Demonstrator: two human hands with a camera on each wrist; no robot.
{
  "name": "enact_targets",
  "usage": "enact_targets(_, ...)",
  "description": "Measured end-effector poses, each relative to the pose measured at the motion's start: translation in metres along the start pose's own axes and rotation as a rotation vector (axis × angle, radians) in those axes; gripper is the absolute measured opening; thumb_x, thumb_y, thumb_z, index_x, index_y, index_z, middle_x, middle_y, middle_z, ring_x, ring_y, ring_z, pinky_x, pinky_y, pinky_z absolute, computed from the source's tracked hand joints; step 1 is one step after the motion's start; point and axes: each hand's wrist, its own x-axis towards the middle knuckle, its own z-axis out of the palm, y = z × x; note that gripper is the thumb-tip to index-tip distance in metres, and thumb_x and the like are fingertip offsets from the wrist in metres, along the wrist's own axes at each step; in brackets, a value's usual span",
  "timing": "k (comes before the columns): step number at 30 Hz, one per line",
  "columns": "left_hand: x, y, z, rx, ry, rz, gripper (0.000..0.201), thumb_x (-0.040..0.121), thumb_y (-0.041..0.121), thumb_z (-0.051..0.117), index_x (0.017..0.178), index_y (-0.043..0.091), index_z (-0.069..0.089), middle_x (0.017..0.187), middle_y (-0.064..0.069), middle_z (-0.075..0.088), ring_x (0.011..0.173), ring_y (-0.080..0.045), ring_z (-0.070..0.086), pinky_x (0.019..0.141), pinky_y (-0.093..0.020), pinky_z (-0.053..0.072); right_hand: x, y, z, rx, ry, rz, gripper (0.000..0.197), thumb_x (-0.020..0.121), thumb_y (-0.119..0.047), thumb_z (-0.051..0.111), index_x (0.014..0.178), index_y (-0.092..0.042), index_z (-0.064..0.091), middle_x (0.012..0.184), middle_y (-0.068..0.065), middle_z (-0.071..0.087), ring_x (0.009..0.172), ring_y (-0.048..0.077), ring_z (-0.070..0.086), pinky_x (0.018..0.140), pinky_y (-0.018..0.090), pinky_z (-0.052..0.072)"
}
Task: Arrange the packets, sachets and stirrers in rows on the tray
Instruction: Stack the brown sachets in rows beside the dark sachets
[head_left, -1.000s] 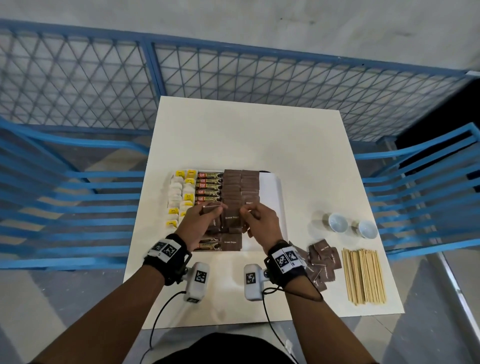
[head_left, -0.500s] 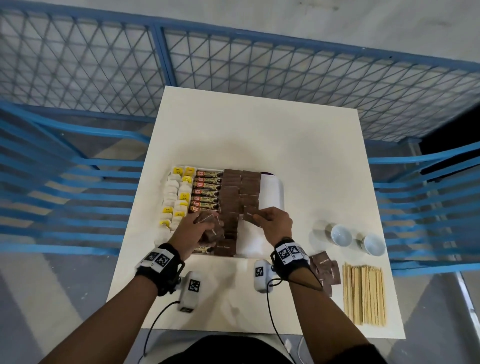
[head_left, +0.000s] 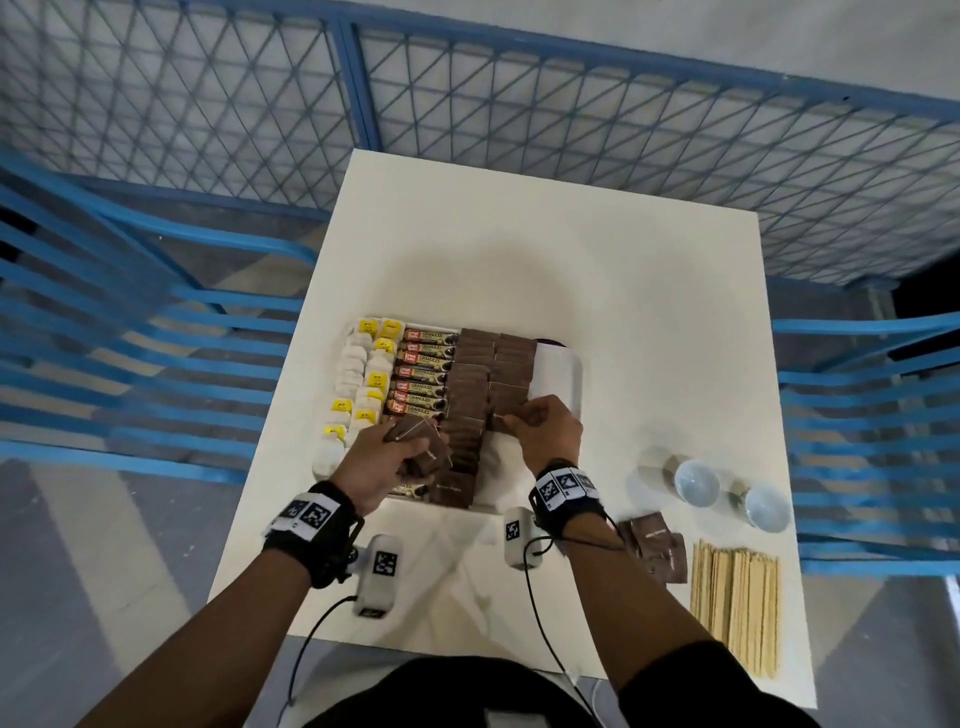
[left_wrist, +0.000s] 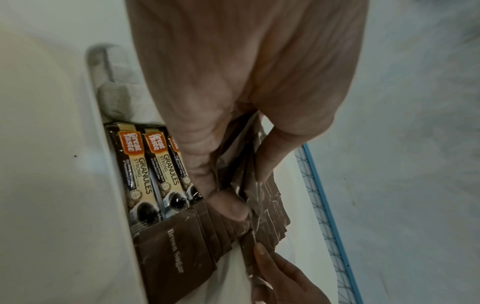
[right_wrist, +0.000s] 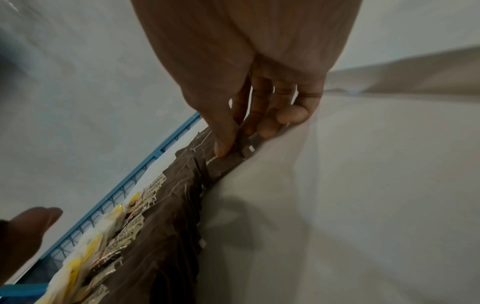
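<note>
A white tray lies mid-table. It holds rows of tea bags, coffee granule sticks and brown sugar sachets. My left hand hovers over the tray's near left and grips a fanned stack of brown sachets between thumb and fingers. My right hand pinches a single brown sachet at the near end of the second brown row, its lower edge touching the tray. Loose brown sachets and wooden stirrers lie on the table to the right.
Two small white cups stand on the table right of the tray. Blue railings flank both sides of the table and a mesh fence runs behind it. The tray's right strip is bare.
My right hand has drawn one sachet away from the left hand's stack and carried it right and forward onto the second brown row. The left hand has stayed near the tray's near left.
</note>
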Motion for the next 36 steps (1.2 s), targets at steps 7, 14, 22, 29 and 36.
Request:
enact_targets(7, 0.002, 0.004, 0.001, -0.025, 0.011, 0.001, 0.025, 0.097, -0.006, 0.056, 0.118, 0.003, 0.066, 0.108, -0.019, 0.074, 0.09, -0.031, 0.074, 0.064, -0.041, 0.061, -0.004, 0.001, -0.003, 0.021, 0.017, 0.023, 0.041, 0.075, -0.03, 0.086, 0.104, -0.019, 0.06, 0.086, -0.004, 0.069, 0.083, 0.013, 0.06, 0.072, 0.019, 0.04)
enact_targets(14, 0.002, 0.005, 0.003, -0.053, 0.047, -0.001, 0.017, 0.094, -0.003, 0.062, 0.109, 0.002, 0.068, 0.1, -0.02, 0.073, 0.09, -0.038, 0.072, 0.064, -0.041, 0.062, -0.01, 0.001, -0.004, 0.008, 0.002, 0.041, 0.032, 0.074, -0.029, 0.086, 0.096, -0.021, 0.063, 0.084, -0.006, 0.07, 0.079, 0.009, 0.062, 0.059, 0.003, 0.034)
enact_targets(22, 0.003, 0.008, 0.005, -0.03, 0.062, 0.014, 0.02, 0.09, 0.003, 0.071, 0.109, 0.008, 0.068, 0.099, -0.015, 0.075, 0.083, -0.031, 0.074, 0.066, -0.042, 0.062, -0.015, -0.003, -0.008, 0.011, 0.053, 0.034, 0.03, 0.079, -0.035, 0.082, 0.098, -0.021, 0.063, 0.079, -0.007, 0.066, 0.074, 0.008, 0.059, 0.074, 0.021, 0.047)
enact_targets(29, 0.002, 0.013, 0.018, -0.081, 0.061, 0.023, 0.029, 0.089, 0.002, 0.073, 0.117, 0.005, 0.066, 0.109, -0.02, 0.072, 0.097, -0.038, 0.072, 0.075, -0.052, 0.062, -0.039, -0.032, 0.002, -0.015, -0.366, -0.296, 0.031, 0.082, -0.047, 0.076, 0.1, -0.021, 0.072, 0.094, -0.011, 0.072, 0.083, 0.0, 0.064, 0.073, 0.014, 0.049)
enact_targets(36, 0.002, 0.013, 0.027, -0.013, 0.125, 0.004, 0.021, 0.094, 0.02, 0.071, 0.11, 0.007, 0.069, 0.1, -0.02, 0.071, 0.088, -0.038, 0.07, 0.07, -0.056, 0.061, -0.032, -0.037, -0.002, 0.039, -0.311, -0.378, 0.007, 0.084, -0.025, 0.078, 0.084, -0.029, 0.072, 0.078, -0.017, 0.069, 0.073, -0.004, 0.063, 0.074, 0.018, 0.051)
